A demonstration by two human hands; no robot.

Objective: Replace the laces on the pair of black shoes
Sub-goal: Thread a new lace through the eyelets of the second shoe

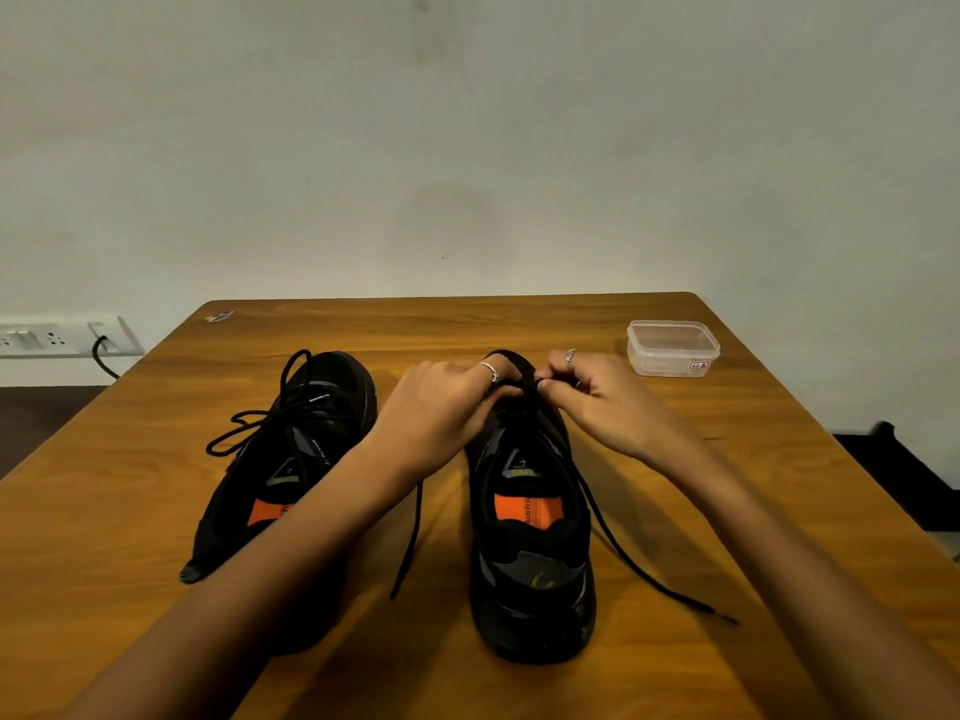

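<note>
Wall socket: a white outlet strip point(57, 339) sat on the wall past the table's left edge, with a dark cord point(102, 356) hanging from it.
Table: we saw the wooden table point(519, 317) bare along its far edge and down both sides.
Left shoe: the left black shoe point(291, 470) lay tilted on its side, toe away from us, its lace point(260, 428) looped loosely over the top.
Left hand: our left hand point(441, 402) reached over the gap between the shoes, its fingers curled at the right shoe's front eyelets; from this angle we could not tell whether they pinched the lace.
Right shoe: the right black shoe point(530, 522) stood upright just beside the other, its two lace ends point(649, 574) trailing onto the table on either side.
Right hand: our right hand point(597, 402) pinched the lace near the toe, fingertips almost meeting the left hand's.
Container: a clear plastic box point(672, 350) sat well apart, near the far right corner.
</note>
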